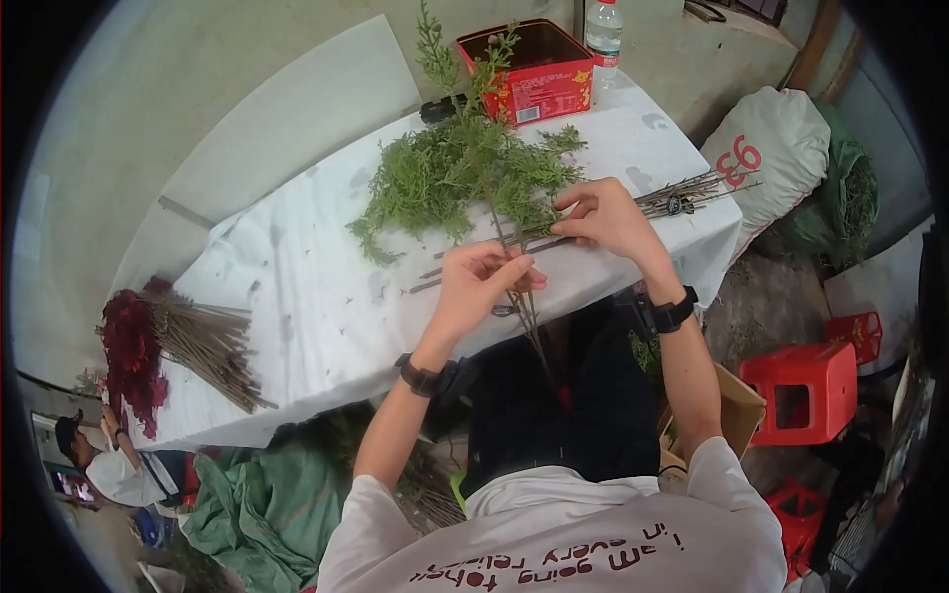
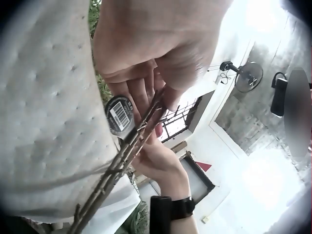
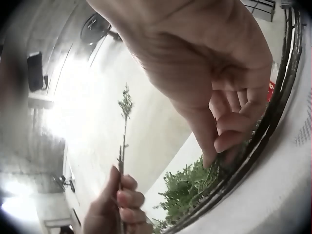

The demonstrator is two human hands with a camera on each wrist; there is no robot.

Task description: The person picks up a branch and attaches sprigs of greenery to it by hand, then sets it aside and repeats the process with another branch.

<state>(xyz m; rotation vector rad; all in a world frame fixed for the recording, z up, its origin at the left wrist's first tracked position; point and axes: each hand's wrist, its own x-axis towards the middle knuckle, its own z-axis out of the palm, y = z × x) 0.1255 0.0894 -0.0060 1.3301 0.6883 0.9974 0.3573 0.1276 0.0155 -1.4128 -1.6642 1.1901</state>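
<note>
My left hand [image 1: 484,287] grips a few thin brown stems [image 2: 114,170], which run down past the table's front edge and carry a green leafy tip [image 1: 484,79] at the top. Thumb and fingertips of my right hand [image 1: 608,217] pinch a green leafy sprig [image 3: 207,170] at the right end of a foliage pile [image 1: 425,178] lying on the white-covered table [image 1: 326,316]. Beside the left hand's stems, a round black disc with a barcode label [image 2: 119,115] shows in the left wrist view. Several bare stems lie flat behind the hands.
A red tin [image 1: 544,89] and a water bottle [image 1: 604,40] stand at the back. Bare stems [image 1: 702,188] lie at the right end, dark red dried flowers [image 1: 133,346] at the left. A white sack [image 1: 771,158] and red stool [image 1: 801,395] stand right; another person [image 1: 119,469] is far left.
</note>
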